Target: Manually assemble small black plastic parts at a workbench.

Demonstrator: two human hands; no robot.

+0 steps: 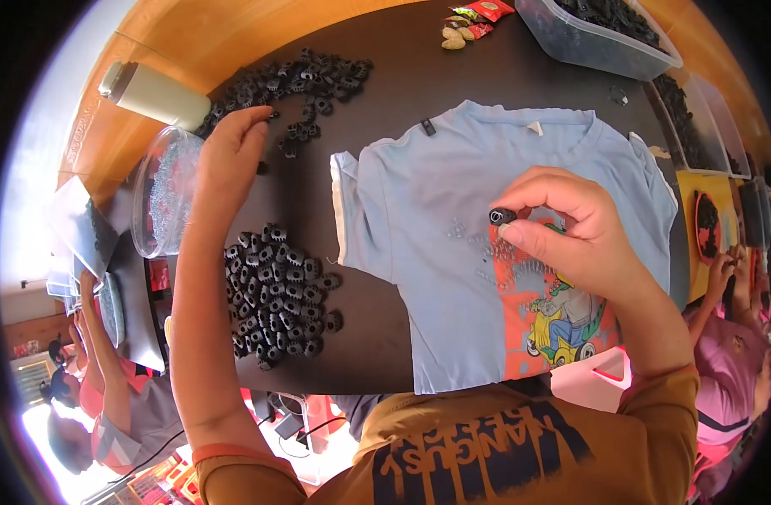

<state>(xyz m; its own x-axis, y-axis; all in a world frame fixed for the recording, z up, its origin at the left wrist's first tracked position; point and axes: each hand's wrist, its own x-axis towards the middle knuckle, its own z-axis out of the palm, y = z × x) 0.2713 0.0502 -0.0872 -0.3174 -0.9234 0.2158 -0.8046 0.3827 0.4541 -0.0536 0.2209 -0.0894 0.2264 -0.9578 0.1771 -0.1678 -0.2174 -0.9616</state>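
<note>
My right hand (562,220) pinches a small black cord lock (501,216) between thumb and forefinger, its round hole showing. Beneath it a light blue T-shirt (453,278) lies spread on the table, with several small metal springs (527,268) scattered on its print. At the upper left my left hand (238,139) has its fingers pressed together, with a small black plastic part (272,114) at the tips. Loose black parts (314,77) lie in a spread just beyond that hand. A heap of black cord locks (276,295) sits to the right of my left forearm.
A clear round tub (168,194) of springs lies left of my left forearm, below a pale bottle (158,94). At the far right stands a clear bin (596,38) of black parts. Snack packets (484,12) and peanuts (454,35) lie at the back. Other people work on both sides.
</note>
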